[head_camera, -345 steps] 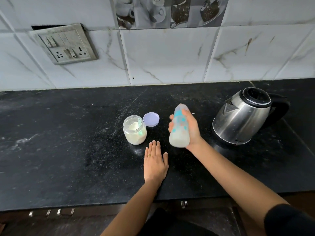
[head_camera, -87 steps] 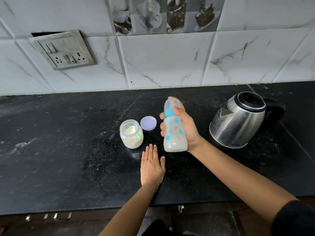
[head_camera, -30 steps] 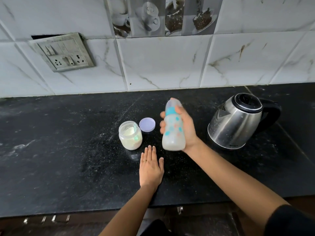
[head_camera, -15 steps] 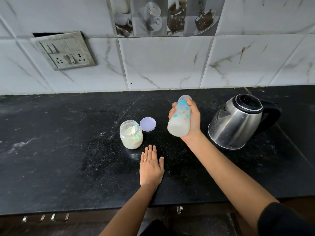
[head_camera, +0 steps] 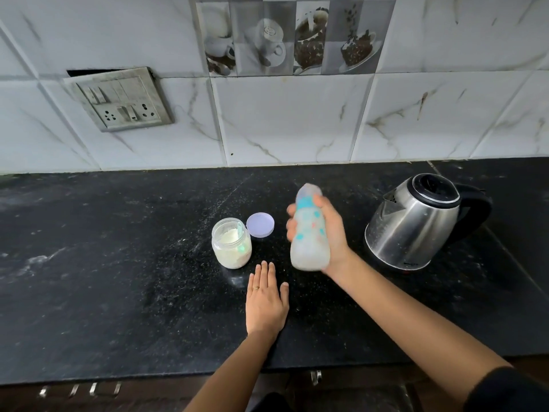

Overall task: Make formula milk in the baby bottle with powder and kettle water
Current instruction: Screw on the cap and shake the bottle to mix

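One black countertop (head_camera: 118, 278). One steel kettle (head_camera: 413, 227), upright on it. One baby bottle (head_camera: 309, 236) (blurred, milky inside), off the surface just left of the kettle, right hand (head_camera: 329, 233) wrapped around it. Left hand (head_camera: 266, 301) flat on the counter, fingers straight, further left. One open powder jar (head_camera: 231, 243) and one lilac lid (head_camera: 260, 225), also left of the kettle.

Black stone counter (head_camera: 118, 263) — white marble-look tiles (head_camera: 291, 120), switchboard (head_camera: 118, 98).

The black speckled worktop (head_camera: 118, 278) is carrying an open powder jar (head_camera: 231, 243), standing upright; a lilac lid (head_camera: 260, 225) is lying flat just beside it; a steel kettle (head_camera: 413, 224) is standing well to the right; the left grip (head_camera: 266, 301) is resting palm down near the jar.
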A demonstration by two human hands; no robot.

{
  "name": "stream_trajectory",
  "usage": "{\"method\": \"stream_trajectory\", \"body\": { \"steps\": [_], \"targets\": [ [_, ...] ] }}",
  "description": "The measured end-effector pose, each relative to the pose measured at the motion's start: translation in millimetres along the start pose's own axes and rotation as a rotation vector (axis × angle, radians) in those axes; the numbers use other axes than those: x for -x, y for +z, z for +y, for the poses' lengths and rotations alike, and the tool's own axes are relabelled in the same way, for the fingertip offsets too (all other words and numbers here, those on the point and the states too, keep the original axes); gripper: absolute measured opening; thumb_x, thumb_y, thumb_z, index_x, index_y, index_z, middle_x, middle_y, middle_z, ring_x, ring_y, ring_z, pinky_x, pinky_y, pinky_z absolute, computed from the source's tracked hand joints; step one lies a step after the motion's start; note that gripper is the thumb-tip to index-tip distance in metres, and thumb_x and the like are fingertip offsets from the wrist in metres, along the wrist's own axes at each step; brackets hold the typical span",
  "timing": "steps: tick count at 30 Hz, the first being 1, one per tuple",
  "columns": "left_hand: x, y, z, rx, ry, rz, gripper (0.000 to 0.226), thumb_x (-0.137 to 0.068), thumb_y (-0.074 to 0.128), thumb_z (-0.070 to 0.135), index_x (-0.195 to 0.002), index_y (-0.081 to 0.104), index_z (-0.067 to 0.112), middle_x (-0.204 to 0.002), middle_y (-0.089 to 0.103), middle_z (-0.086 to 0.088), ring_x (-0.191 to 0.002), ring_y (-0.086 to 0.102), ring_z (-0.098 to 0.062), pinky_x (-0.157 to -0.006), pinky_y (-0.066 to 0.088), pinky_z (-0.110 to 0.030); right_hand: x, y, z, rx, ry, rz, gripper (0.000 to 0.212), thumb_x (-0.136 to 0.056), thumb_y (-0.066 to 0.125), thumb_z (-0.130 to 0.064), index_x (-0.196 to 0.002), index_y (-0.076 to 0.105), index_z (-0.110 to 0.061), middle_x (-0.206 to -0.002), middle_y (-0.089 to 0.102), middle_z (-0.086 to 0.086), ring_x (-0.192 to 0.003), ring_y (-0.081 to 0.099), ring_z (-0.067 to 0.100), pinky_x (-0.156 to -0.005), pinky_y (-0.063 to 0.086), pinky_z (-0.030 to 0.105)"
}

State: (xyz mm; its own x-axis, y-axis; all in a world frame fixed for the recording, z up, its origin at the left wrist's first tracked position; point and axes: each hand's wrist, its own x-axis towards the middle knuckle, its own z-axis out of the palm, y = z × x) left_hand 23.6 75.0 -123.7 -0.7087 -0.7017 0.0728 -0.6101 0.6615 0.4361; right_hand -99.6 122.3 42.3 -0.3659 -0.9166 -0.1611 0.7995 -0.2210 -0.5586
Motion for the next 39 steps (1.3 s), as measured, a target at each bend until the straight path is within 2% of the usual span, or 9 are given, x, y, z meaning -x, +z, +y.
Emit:
{"method": "stream_trajectory", "body": {
  "steps": [4, 9, 15, 19, 25, 28, 31, 36, 39],
  "targets": [
    [0, -1, 0, 0.002, 0.008, 0.012, 0.074, -0.087, 0.007, 0.049, -0.147, 0.025, 0.009, -0.155, 0.024, -0.009, -0.145, 0.016, -0.019, -0.116, -0.002, -0.029, 9, 1, 12, 0.113, 0.024, -0.064, 0.065, -0.053, 0.085, -0.031, -0.111, 0.056, -0.026, -0.079, 0.058, 0.009, -0.051, 0.054, 0.020, -0.048, 0.049, 0.027],
    [1, 0, 0, -0.017, 0.008, -0.003, 0.076, -0.087, 0.002, 0.052, -0.149, 0.021, 0.011, -0.157, 0.018, -0.006, -0.145, 0.010, -0.017, -0.114, -0.008, -0.026, -19, -7, -23, -0.217, -0.049, 0.049, 0.073, -0.031, 0.094, -0.025, -0.089, 0.053, -0.010, -0.069, 0.062, 0.005, -0.051, 0.062, 0.017, -0.049, 0.053, 0.023],
    [-1, 1, 0, -0.025, 0.005, 0.005, 0.073, -0.089, 0.007, 0.050, -0.148, 0.025, 0.009, -0.155, 0.023, -0.008, -0.145, 0.015, -0.019, -0.116, -0.005, -0.028, 7, -2, 8, 0.168, 0.013, -0.072, 0.054, -0.055, 0.084, -0.036, -0.104, 0.065, -0.026, -0.079, 0.060, 0.007, -0.051, 0.055, 0.020, -0.049, 0.049, 0.027],
    [-1, 2, 1, -0.033, 0.007, -0.011, 0.076, -0.088, 0.002, 0.051, -0.149, 0.019, 0.010, -0.157, 0.017, -0.007, -0.146, 0.009, -0.017, -0.114, -0.008, -0.027, -17, -3, -12, -0.139, -0.039, 0.176, 0.027, -0.079, 0.063, -0.037, -0.085, 0.057, -0.012, -0.070, 0.061, 0.004, -0.049, 0.059, 0.016, -0.048, 0.051, 0.021],
    [0, 1, -1, -0.044, 0.003, -0.010, 0.076, -0.087, 0.001, 0.052, -0.150, 0.018, 0.011, -0.158, 0.015, -0.007, -0.146, 0.007, -0.016, -0.114, -0.009, -0.027, 0, -5, 6, 0.136, 0.023, -0.135, 0.067, -0.063, 0.079, -0.031, -0.123, 0.049, -0.029, -0.084, 0.059, 0.008, -0.053, 0.056, 0.021, -0.050, 0.050, 0.028],
    [-1, 2, -1, -0.036, 0.004, -0.009, 0.076, -0.088, 0.001, 0.052, -0.150, 0.018, 0.011, -0.157, 0.015, -0.006, -0.146, 0.008, -0.017, -0.115, -0.007, -0.027, -11, -4, -12, -0.028, -0.058, 0.024, 0.035, -0.079, 0.065, -0.031, -0.111, 0.054, -0.021, -0.080, 0.059, 0.006, -0.052, 0.058, 0.019, -0.050, 0.051, 0.025],
    [0, 2, -1, -0.042, 0.006, -0.011, 0.076, -0.088, 0.000, 0.052, -0.150, 0.017, 0.011, -0.158, 0.015, -0.006, -0.146, 0.007, -0.016, -0.115, -0.008, -0.027, -19, -10, -21, -0.220, -0.004, 0.157, 0.036, -0.080, 0.064, -0.036, -0.104, 0.052, -0.013, -0.078, 0.061, 0.004, -0.055, 0.062, 0.016, -0.052, 0.054, 0.024],
    [0, 2, -1, -0.035, 0.004, -0.014, 0.075, -0.088, 0.001, 0.051, -0.149, 0.018, 0.011, -0.157, 0.016, -0.007, -0.146, 0.007, -0.017, -0.115, -0.008, -0.028, 0, -8, -9, 0.061, 0.036, -0.133, 0.045, -0.073, 0.067, -0.037, -0.116, 0.057, -0.028, -0.084, 0.058, 0.009, -0.056, 0.058, 0.020, -0.052, 0.052, 0.028],
    [-1, 2, -1, -0.032, 0.006, -0.009, 0.076, -0.088, 0.001, 0.051, -0.149, 0.019, 0.010, -0.157, 0.016, -0.007, -0.146, 0.008, -0.017, -0.114, -0.008, -0.028, -10, 1, -22, -0.203, -0.012, -0.091, 0.030, -0.086, 0.052, -0.040, -0.102, 0.064, -0.018, -0.079, 0.058, 0.010, -0.053, 0.062, 0.020, -0.054, 0.056, 0.032]
  ]
}}
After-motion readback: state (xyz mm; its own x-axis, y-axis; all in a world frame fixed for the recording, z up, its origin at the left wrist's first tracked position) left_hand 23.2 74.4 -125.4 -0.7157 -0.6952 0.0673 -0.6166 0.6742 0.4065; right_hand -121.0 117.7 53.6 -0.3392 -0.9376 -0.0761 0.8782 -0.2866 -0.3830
